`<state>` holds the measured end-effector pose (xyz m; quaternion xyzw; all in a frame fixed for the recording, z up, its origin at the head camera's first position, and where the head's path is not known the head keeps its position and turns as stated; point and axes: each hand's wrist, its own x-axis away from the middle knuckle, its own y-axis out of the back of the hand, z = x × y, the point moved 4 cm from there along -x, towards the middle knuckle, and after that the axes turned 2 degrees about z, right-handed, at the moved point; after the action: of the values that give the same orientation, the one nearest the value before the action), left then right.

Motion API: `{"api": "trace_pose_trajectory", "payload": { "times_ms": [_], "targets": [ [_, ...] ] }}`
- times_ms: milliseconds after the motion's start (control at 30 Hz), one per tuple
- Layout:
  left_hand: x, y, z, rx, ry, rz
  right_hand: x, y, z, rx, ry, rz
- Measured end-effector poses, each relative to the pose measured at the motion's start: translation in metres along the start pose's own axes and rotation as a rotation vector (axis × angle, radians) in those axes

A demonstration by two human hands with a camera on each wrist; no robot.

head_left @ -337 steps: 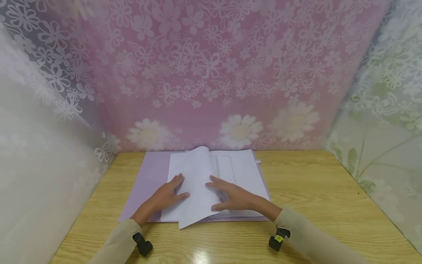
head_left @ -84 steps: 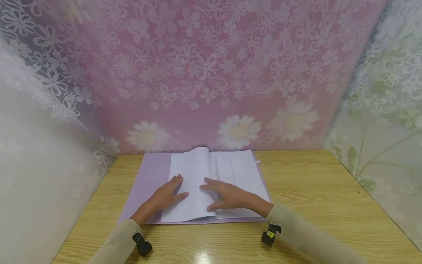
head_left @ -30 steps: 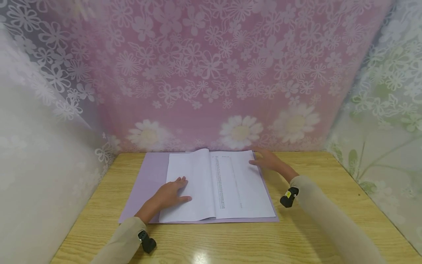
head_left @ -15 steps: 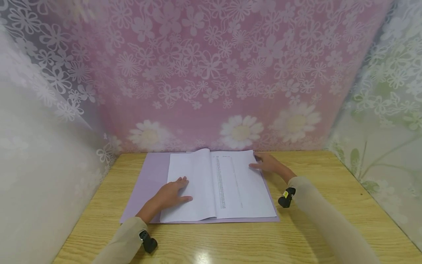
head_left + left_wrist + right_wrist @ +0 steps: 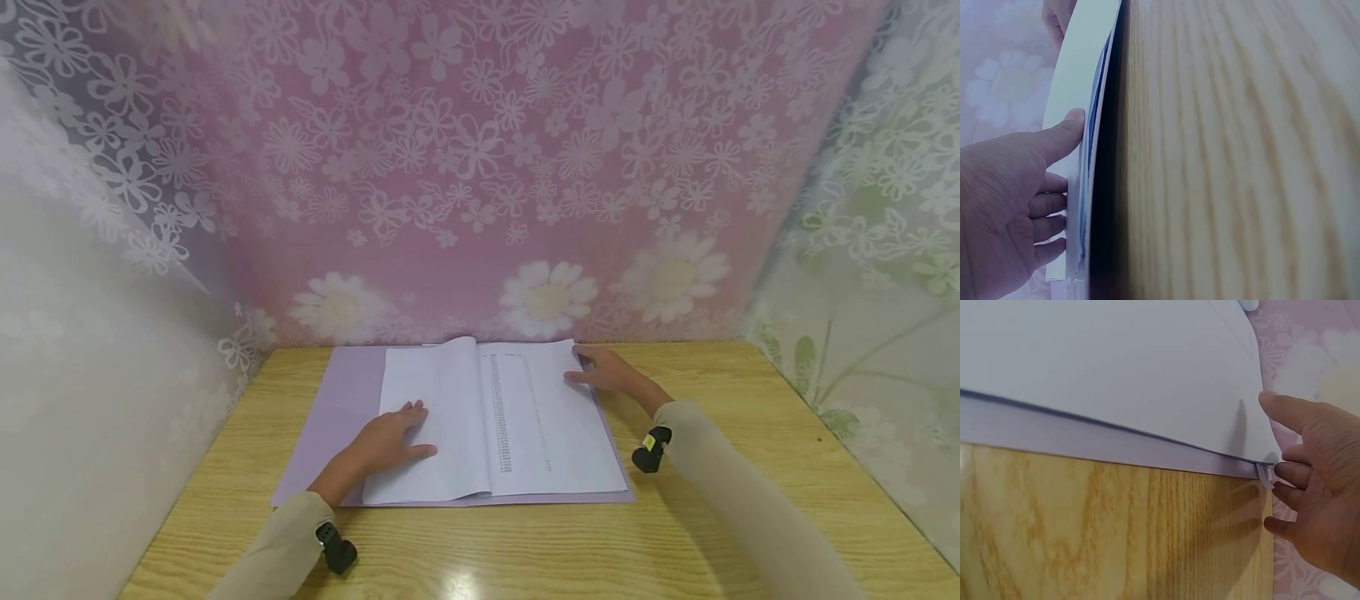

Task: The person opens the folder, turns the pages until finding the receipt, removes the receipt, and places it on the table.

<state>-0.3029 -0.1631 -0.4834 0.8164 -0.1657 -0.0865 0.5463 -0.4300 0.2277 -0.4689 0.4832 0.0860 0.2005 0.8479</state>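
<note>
A lilac folder (image 5: 348,375) lies open on the wooden table, holding a stack of white pages. The left-hand page (image 5: 435,375) is turned over and bulges near the spine; the right-hand page (image 5: 585,450) carries a printed column of small text. My left hand (image 5: 386,442) rests on the turned pages, fingers spread, and its thumb (image 5: 1063,137) lies along them in the left wrist view. At the far right corner of the printed page is my right hand (image 5: 607,371). In the right wrist view, its fingertips (image 5: 1282,469) touch that corner, beside a lilac strap (image 5: 1264,477), while the thumb stays apart from them.
The wooden table (image 5: 720,417) extends to both sides and in front of the folder. Behind it hangs a pink flowered cloth (image 5: 465,275), with pale flowered cloth (image 5: 862,350) on the right and another white sheet (image 5: 97,375) on the left.
Since the oldest frames, the loose page has settled to the left, uncovering the printed page. My right hand moved from the middle to the far right corner. Over the last second little has moved.
</note>
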Motion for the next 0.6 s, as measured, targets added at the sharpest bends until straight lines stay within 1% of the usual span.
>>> {"api": "trace_pose_trajectory", "payload": {
  "times_ms": [167, 367, 467, 600],
  "targets": [
    [0.001, 0.000, -0.001, 0.015, -0.003, 0.005, 0.002, 0.002, 0.004, -0.008, 0.015, -0.011],
    [0.002, 0.002, -0.002, 0.017, 0.003, 0.009, 0.005, 0.007, 0.008, -0.035, 0.010, -0.040],
    [0.002, 0.002, -0.003, 0.020, 0.006, 0.008, 0.006, 0.008, 0.011, -0.040, 0.020, -0.024],
    [0.002, 0.001, -0.004, 0.035, 0.002, 0.009, 0.008, 0.007, 0.016, -0.001, 0.035, 0.007]
  ]
}}
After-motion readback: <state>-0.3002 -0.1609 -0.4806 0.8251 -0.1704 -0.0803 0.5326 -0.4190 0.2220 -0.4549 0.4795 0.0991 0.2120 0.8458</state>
